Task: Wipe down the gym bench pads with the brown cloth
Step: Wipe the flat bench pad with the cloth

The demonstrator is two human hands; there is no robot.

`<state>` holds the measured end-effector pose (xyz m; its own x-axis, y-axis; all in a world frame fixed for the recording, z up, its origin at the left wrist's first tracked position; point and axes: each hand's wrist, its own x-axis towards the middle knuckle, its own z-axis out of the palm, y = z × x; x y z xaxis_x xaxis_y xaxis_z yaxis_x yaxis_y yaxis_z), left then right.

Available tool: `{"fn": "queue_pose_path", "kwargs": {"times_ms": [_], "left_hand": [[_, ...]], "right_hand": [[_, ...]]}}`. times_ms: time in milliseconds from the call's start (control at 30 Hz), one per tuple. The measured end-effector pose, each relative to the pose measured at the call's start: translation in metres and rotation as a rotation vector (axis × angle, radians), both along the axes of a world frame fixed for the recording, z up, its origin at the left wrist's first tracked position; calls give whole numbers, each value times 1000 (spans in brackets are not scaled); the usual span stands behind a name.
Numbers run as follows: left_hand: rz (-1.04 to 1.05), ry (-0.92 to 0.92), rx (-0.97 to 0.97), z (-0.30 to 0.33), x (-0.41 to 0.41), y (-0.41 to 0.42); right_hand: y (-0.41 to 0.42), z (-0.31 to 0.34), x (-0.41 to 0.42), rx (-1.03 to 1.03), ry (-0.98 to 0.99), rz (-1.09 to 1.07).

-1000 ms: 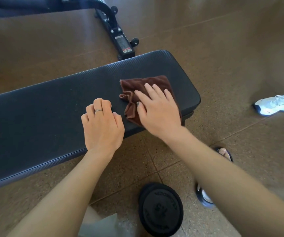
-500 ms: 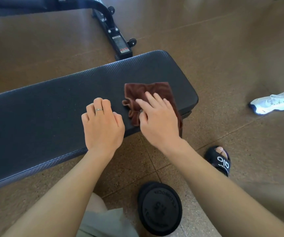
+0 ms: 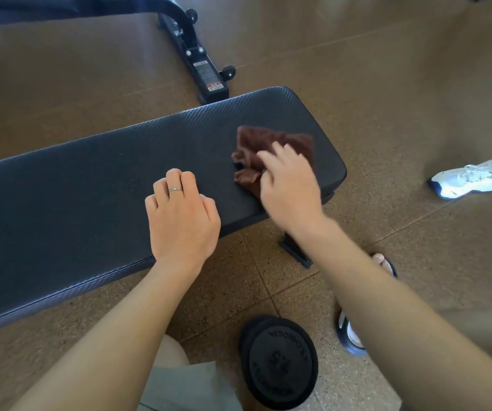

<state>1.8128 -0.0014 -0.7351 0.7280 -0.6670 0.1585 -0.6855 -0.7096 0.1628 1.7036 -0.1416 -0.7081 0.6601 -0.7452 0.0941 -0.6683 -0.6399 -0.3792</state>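
Note:
A long black bench pad runs across the view from lower left to upper right. The crumpled brown cloth lies near its right end. My right hand presses flat on the cloth's near half, fingers spread over it and slightly blurred. My left hand rests on the pad's near edge to the left of the cloth, fingers curled under, a ring on one finger, holding nothing.
A black weight plate lies on the brown floor near my feet. My sandalled foot shows behind my right forearm. Another person's white sneaker stands at the right. A second bench's black frame with wheels sits beyond the pad.
My right hand has slid the cloth to the right along the pad toward its end. My left hand has stayed put. The white sneaker has shifted.

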Motion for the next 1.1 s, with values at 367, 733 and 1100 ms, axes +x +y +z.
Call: {"fn": "queue_pose_path", "kwargs": {"times_ms": [367,733,1100], "left_hand": [[-26,16,6,2,3,4],[10,1,5,-4,1,0],[68,17,-37,0,1,-6]], "right_hand": [[-51,-3,16,-32,54,-116],[19,-12,7,20,66,246],[-45,-6,135,-56,181,583]]}}
